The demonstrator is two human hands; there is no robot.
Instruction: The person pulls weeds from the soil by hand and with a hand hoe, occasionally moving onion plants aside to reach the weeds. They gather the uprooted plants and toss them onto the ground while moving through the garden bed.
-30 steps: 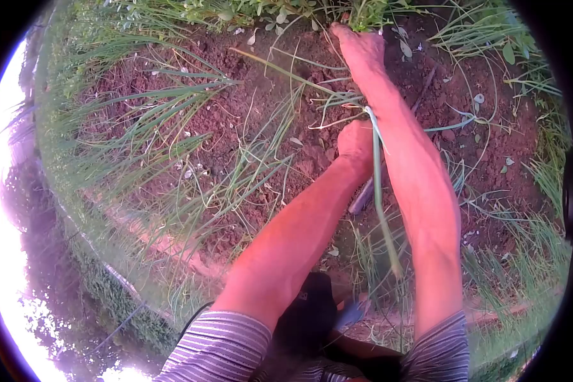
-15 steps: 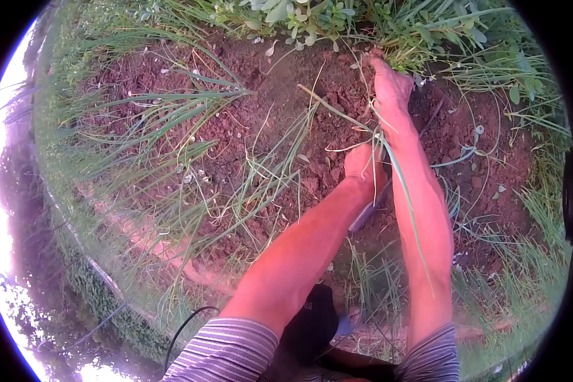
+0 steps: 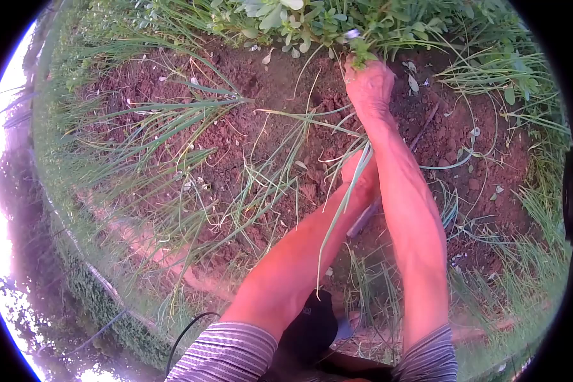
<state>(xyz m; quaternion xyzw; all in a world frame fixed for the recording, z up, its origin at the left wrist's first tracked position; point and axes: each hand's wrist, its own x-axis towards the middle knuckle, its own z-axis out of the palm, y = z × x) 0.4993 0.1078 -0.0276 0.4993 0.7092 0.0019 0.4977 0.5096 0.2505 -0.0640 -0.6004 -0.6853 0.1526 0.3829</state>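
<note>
My right hand (image 3: 370,84) is closed at the edge of the leafy growth, with a small green leafy weed (image 3: 361,54) in its fingers. Below it, my left hand (image 3: 355,169) is closed low over the soil, partly hidden behind my right forearm. Long green onion leaves (image 3: 345,202) come out at my left hand and droop across my left forearm; their base is hidden. A dull purple-grey handle-like piece (image 3: 364,218) shows beneath my left wrist. What it belongs to cannot be made out.
Rows of green onion plants (image 3: 200,105) spread over the reddish soil (image 3: 277,76) on the left, with more leaves lying nearby (image 3: 267,181). Dense broad-leaved weeds (image 3: 299,19) border the far side. A thin dark stick (image 3: 424,127) lies right of my right forearm.
My right hand has shifted slightly left, and the weed now shows above its fingers. The onion leaves have swung left, from over my right forearm to across my left one.
</note>
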